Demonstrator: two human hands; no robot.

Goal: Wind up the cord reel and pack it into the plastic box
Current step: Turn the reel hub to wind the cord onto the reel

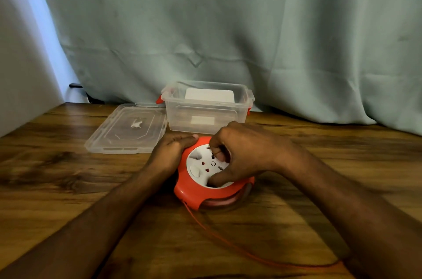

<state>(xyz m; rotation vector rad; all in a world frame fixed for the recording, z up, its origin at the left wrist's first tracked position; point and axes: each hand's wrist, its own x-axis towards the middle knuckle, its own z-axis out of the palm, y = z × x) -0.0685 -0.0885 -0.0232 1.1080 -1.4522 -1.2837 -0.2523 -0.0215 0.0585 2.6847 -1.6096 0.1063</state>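
A pale green curtain (228, 27) backs the wooden desk (57, 175), where we find the orange cord reel (201, 189) in front of the open plastic box (206, 109), lid (127, 129) alongside. Left hand (170, 153) clamps the reel's rim; right hand (244, 155) is closed on its white hub. We judge the loose cord (228, 242) may snag under the right forearm, stalling winding

The cord reel (201, 189) is bright orange-red with a white round middle dotted with little red and dark marks, a bit blurry though. Its cord (230, 242) is the same orange. The box (206, 107) and lid (126, 129) are clear plastic, the box with red clips. Table (68, 175) is brown woodgrain with dark streaks, curtain (228, 27) pale grey-green.
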